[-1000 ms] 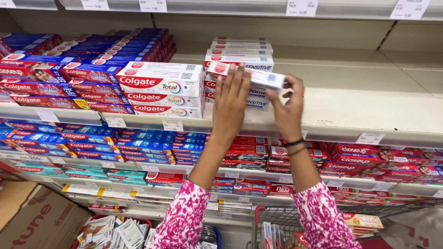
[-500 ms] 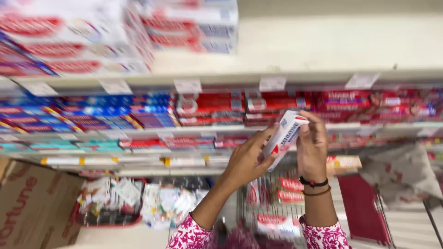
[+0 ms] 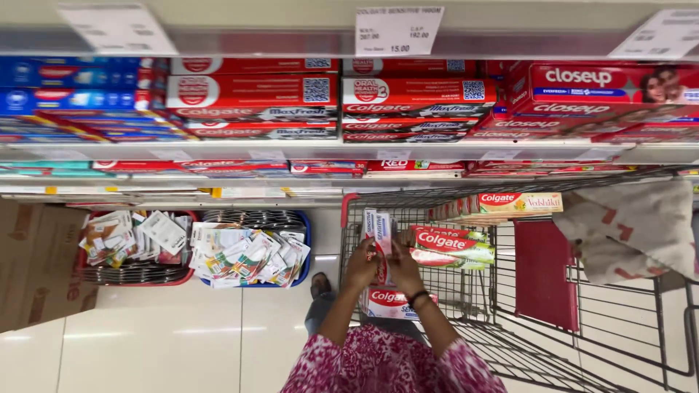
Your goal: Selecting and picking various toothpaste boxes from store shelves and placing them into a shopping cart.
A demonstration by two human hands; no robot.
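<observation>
Both hands hold a white and red toothpaste box [image 3: 378,236] upright over the near end of a wire shopping cart [image 3: 510,342]. The left hand [image 3: 362,263] wraps its fingers closed around the box's left side, and the right hand [image 3: 405,268], with a dark band at the wrist, closes on the right side, so the box is pinched between them. Just below the hands, inside the cart, lies another white and red box [image 3: 389,304]. Further along the cart, away from the person, several red and green boxes [image 3: 451,244] lie stacked, and a pale yellow box [image 3: 518,203] rests by the cart's far rim. A patterned cloth bag [image 3: 633,229] hangs at the cart's right side. Left of the cart, on the floor, stand a red basket [image 3: 131,275] and a blue basket [image 3: 255,278] filled with small packets. Beyond the cart, shelves [image 3: 291,149] carry rows of red and blue boxes.
</observation>
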